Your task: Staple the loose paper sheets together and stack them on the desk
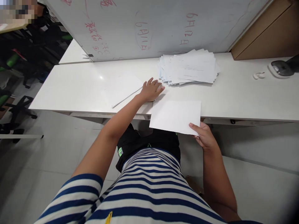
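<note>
My right hand [203,135] pinches the near right corner of a blank white sheet [175,115], thumb on top, and the sheet hangs partly over the front edge of the white table [70,90]. My left hand [151,90] lies flat on the tabletop with its fingers spread, just left of a fanned stack of printed papers [189,67]. Another white sheet [121,88] rests to the left of that hand, with a thin metal rod [127,97] lying beside it.
A whiteboard [149,25] with red writing stands along the back of the table. At the far right sit a small white object [259,75] and a grey device [281,67]. A wooden cabinet [268,34] is at the back right, office chairs [16,105] to the left.
</note>
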The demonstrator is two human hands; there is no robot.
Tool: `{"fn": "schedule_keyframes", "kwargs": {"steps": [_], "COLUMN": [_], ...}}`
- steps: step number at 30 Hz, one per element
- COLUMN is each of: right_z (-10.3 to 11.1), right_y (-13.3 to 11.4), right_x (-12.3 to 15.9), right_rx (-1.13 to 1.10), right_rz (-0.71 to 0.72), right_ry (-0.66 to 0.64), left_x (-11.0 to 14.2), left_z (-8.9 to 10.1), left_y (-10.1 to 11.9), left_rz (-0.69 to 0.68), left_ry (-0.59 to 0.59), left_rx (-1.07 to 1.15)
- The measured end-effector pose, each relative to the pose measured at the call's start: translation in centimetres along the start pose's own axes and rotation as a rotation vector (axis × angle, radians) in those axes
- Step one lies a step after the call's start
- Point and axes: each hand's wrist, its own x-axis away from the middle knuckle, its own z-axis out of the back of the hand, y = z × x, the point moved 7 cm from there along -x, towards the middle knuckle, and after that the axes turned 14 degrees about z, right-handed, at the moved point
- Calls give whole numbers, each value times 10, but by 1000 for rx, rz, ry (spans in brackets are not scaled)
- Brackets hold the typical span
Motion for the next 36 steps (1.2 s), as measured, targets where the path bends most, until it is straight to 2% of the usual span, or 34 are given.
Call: {"fn": "schedule_keyframes", "kwargs": {"steps": [3, 6, 9, 12, 14, 15, 19, 20, 21, 24, 26, 28, 31, 34, 36], "right_z": [6, 15, 24, 28, 24, 19, -10, -19, -28, -55, -69, -79, -90, -89, -75], "right_y": [0, -4, -16, -30, -37, -39, -51, -57, -62, -78, -83, -81, -69, -66, -77], "right_x": [2, 6, 11, 14, 14, 13, 3, -1, -5, -19, -29, -38, -43, -40, -41], "right_rx": [2, 9, 24, 85, 122, 128, 185, 227, 273, 384, 423, 455, 503, 524, 513], "right_rz": [11, 31, 100, 202, 262, 284, 338, 354, 372, 427, 465, 489, 497, 521, 552], "right_ry": [29, 65, 92, 90, 64, 44, -84, -120, -153, -232, -224, -180, -150, -110, 7], "left_x": [-1, 8, 38, 84, 114, 127, 162, 167, 170, 168, 161, 153, 145, 146, 148], "left_z": [14, 38, 64, 73, 65, 56, 15, 12, 13, 28, 34, 31, 15, 9, 16], "left_y": [-2, 2, 6, 7, 0, -5, -9, -11, -14, -28, -36, -44, -54, -54, -51], "left_rz": [-50, -110, -99, -70, 4, 48, 103, 115, 130, 164, 158, 160, 217, 231, 178], "left_ry": [106, 237, 356, 397, 375, 318, -140, -191, -194, -50, 60, 151, 227, 269, 338], "left_rx": [118, 290, 457, 642, 785, 861, 981, 977, 969, 917, 841, 750, 682, 650, 616]}}
